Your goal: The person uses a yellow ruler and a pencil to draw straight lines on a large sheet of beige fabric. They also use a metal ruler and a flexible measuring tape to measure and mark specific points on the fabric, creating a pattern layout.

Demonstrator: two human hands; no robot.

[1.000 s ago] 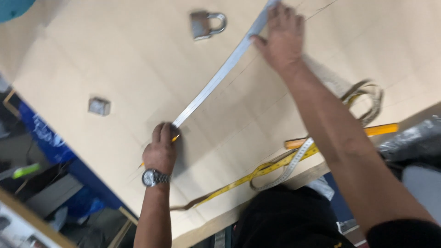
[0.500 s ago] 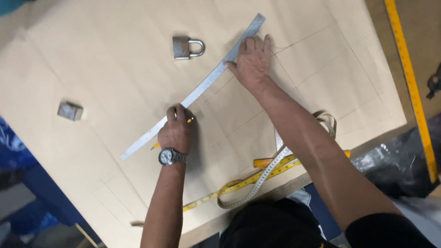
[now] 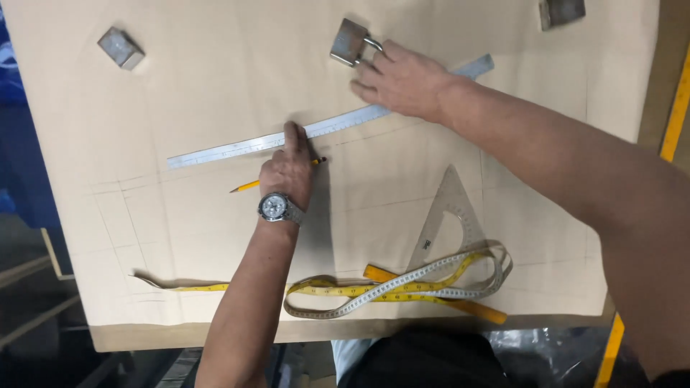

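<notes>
Left hand (image 3: 289, 167): pinching a yellow pencil (image 3: 248, 185), forefinger pressing the metal ruler (image 3: 237, 149). Right hand (image 3: 402, 79): fingers spread, holding the ruler flat. Ruler: lying slantwise across brown paper (image 3: 180, 237) covering the desk. Padlock (image 3: 350, 42): touching the right fingertips.

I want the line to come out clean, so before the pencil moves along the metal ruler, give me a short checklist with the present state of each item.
1. Ruler held down: ok. The right hand presses flat on the metal ruler near its far end.
2. Second hold: ok. The left hand has a finger on the ruler's edge.
3. Pencil in hand: ok. The yellow pencil sits under the left hand, its tip pointing away from the ruler.
4. Paper weighted: ok. A padlock and a metal block rest on the brown paper.
5. Ruler on the drawn marks: cannot tell, the lines are too faint.
6. Path clear: ok. The tape measure lies apart, nearer the table edge.
</notes>
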